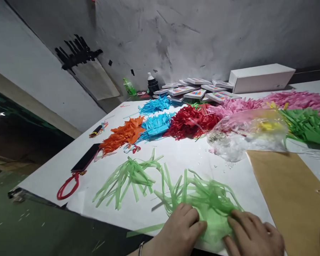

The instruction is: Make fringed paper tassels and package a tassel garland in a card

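A sheet of light green tissue paper [212,222] with cut fringe lies near the table's front edge, its loose strips spreading away from me. My left hand [180,227] has its fingers curled on the left side of this paper, thumb pointing inward. On the right side, my right hand [253,233] holds the paper between bent fingers and thumb. To the left, another bunch of light green fringe [130,174] lies spread on the table. A single green strip [146,230] sticks out past the front edge beside my left wrist.
Orange [125,133], blue [156,126] and red fringed bundles [193,121] lie behind. A clear plastic bag [229,142] sits near brown paper [288,192]. A phone [85,159] rests at left. Flat boxes [194,93] and a white carton [261,79] line the wall.
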Available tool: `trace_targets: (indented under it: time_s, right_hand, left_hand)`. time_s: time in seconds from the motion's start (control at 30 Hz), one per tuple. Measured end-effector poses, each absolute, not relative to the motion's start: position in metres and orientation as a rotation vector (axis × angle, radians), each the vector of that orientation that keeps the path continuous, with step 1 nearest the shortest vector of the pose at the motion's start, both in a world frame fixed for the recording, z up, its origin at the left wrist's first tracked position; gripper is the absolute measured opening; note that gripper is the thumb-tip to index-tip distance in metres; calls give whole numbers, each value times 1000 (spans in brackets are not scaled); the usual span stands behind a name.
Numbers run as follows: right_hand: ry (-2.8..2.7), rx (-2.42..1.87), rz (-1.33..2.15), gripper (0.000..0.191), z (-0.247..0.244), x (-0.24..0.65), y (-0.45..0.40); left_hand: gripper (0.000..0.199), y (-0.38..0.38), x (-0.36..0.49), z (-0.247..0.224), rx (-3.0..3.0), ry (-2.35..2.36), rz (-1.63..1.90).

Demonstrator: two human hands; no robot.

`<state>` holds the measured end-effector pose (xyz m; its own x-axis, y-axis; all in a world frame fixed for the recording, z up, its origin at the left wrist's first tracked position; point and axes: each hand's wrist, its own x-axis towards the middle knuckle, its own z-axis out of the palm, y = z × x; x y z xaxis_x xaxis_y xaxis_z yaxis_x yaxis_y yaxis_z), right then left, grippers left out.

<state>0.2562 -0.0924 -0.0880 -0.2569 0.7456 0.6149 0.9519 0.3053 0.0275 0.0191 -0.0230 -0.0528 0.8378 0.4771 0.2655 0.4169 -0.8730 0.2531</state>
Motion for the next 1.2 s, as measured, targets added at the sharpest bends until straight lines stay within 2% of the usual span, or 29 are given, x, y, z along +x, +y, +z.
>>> trace_targets:
  time_s: [0.1,0.27,0.37,0.57,0.63,0.7,0.73,0.8,0.9,1.07,1.2]
  right_hand:
    - [-2058,-1495,-663,24,-81,249,-96]
    - [-2242,-1194,-472,42,-77,220,-89]
    - [-2296,-1213,-383,43,-83,230,-88]
    - [-2174,-1289,-303,33,-91,239,-92]
    - [-2075,-1338,-231,29,-90,228,-90]
    - [-2027,-1339,-197,34,-88,218,-86]
    - [-2028,-1317,-199,37,-86,214,-85]
    - [-2022,-1285,-200,42,-81,213,-82]
    - [-2102,-1270,-225,38,-77,222,-80]
    - [-2044,-1549,-486,57,-81,255,-74]
    - [-1778,-1753,-593,42,-70,265,-72]
  left_hand:
    - [23,-28,25,-52,2824,735,460]
    - [31,-31,29,-52,2695,749,577]
    - [38,-22,11,-47,2615,762,574]
    - [31,-4,-35,-24,2590,1172,377]
    - [42,-8,-30,-15,2632,1142,278]
    - [55,-16,-15,-14,2677,972,237]
    - [53,-19,-6,-16,2688,871,232]
    - [38,-23,9,-24,2673,737,258]
    - [23,-21,17,-37,2613,701,367]
    - [25,-16,11,-42,2565,678,529]
    - [31,-19,10,-41,2520,670,551]
